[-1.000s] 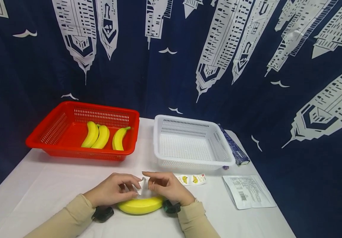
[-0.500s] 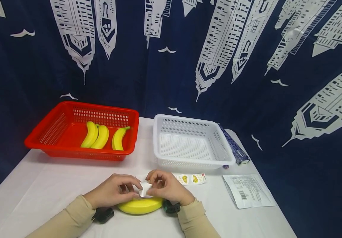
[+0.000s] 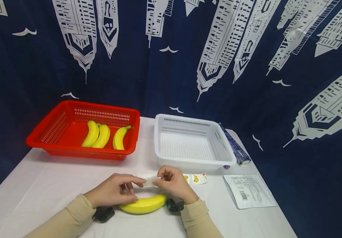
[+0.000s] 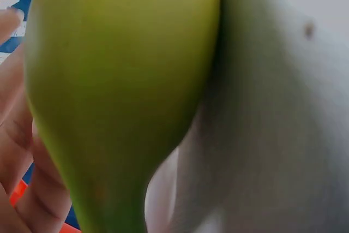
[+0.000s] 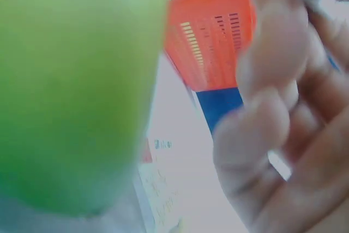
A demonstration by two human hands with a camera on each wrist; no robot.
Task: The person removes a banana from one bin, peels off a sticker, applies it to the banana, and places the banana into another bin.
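A yellow banana [image 3: 144, 205] lies on the white table in front of the person, its stem to the left in the left wrist view, where the banana [image 4: 120, 69] fills much of the picture. The right hand [image 3: 175, 185] pinches a small white piece of paper [image 3: 150, 181] between thumb and curled fingers. In the right wrist view, the banana [image 5: 76, 80] is beside this hand. The left hand [image 3: 114, 190] has its index finger stretched to the paper's left edge, thumb apart and close to the banana; whether they touch cannot be told. A banana-sticker strip [image 3: 199, 178] lies behind the right hand.
A red basket [image 3: 60, 150] with 3 bananas stands at the back left. Beside it is a white basket [image 3: 194, 162]. Farther right are a dark blue box [image 3: 236, 148] and a pale printed pouch [image 3: 249, 191]. A patterned navy curtain hangs behind.
The right hand has moved rightward and slightly up, drawing the white paper piece away from the left hand. The left hand and banana stay nearly where they were.
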